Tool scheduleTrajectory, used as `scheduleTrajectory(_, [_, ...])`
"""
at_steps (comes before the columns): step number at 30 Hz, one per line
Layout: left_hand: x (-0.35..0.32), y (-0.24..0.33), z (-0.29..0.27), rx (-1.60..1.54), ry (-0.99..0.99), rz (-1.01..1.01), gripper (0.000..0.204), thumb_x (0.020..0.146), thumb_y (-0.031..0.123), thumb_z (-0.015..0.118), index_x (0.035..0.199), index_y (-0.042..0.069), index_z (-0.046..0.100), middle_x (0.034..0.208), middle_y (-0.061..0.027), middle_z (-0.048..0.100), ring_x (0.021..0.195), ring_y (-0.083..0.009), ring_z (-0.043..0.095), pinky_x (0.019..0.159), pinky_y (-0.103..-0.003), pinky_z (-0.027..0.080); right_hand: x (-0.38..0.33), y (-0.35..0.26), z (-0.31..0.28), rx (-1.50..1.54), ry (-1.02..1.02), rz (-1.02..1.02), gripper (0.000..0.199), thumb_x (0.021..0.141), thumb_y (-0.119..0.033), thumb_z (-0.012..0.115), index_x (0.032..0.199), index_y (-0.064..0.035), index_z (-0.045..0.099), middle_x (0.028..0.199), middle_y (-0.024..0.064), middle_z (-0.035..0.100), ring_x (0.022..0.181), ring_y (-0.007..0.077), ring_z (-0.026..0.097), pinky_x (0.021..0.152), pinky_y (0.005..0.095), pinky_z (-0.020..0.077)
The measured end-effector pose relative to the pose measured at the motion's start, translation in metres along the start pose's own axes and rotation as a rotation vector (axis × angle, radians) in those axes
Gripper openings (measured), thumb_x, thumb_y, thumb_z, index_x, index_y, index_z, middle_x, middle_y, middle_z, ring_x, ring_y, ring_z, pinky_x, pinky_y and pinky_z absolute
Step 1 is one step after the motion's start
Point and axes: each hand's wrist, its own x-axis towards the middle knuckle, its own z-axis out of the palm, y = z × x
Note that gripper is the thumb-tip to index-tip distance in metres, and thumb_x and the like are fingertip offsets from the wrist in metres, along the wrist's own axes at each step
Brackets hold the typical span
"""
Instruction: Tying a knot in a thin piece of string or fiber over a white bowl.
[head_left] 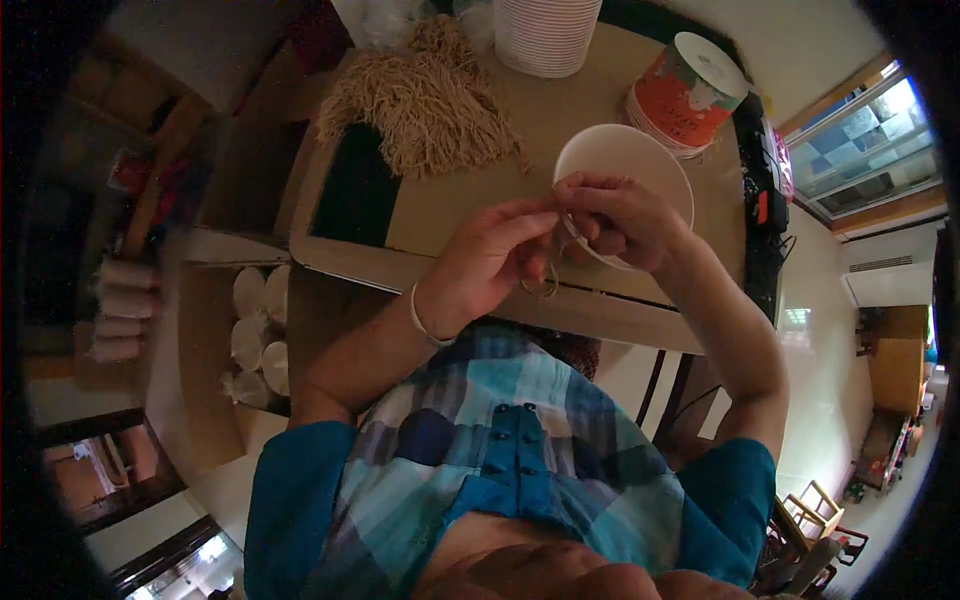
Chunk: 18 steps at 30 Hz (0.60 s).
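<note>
Shirt (430, 435) — L hand (488, 258), R hand (628, 218) pinching cord (541, 295) tog. nr tub (640, 155)

Shirt, short-sleeved, checked (430, 440); with one bangle (421, 322).
Body in pale aqua, navy, grey and teal checks; left sleeve (295, 500) and right sleeve (730, 500) plain teal; teal placket (518, 460) bearing paired dark round buttons (502, 408); neckline edged teal. Bangle: thin, pale, smooth, plain, worn at the wrist of the left hand (490, 260).

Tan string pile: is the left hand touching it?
Apart: the head view shows brown tabletop between the left hand and the tan string pile.
</note>
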Motion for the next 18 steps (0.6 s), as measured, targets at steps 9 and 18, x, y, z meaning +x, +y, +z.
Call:
scheduleTrajectory(9, [0.013,-0.007,-0.004,-0.010,-0.077,-0.011,0.011,0.090,0.019,0.059,0.093,0.008,0.061,0.069,0.0013,0.056,0.053,-0.0096,0.054,0.048,-0.024,0.044,-0.001,0.002,0.004,-0.008,0.002,-0.038,0.014,0.091,-0.019,0.060,0.097,-0.0065,0.062,0.059,0.0001,0.053,0.041,0.0045,0.040,0.035,0.0169,0.0255])
scheduleTrajectory(18, [0.001,-0.004,-0.008,0.200,0.023,-0.001,0.012,0.090,0.019,0.059,0.089,0.006,0.059,0.072,-0.0002,0.057,0.059,-0.0097,0.056,0.053,-0.024,0.047,-0.005,0.002,0.004,-0.032,0.091,-0.038,0.012,0.091,-0.017,0.060,0.096,-0.0066,0.062,0.060,-0.0031,0.050,0.044,0.0028,0.040,0.037,0.0162,0.0251])
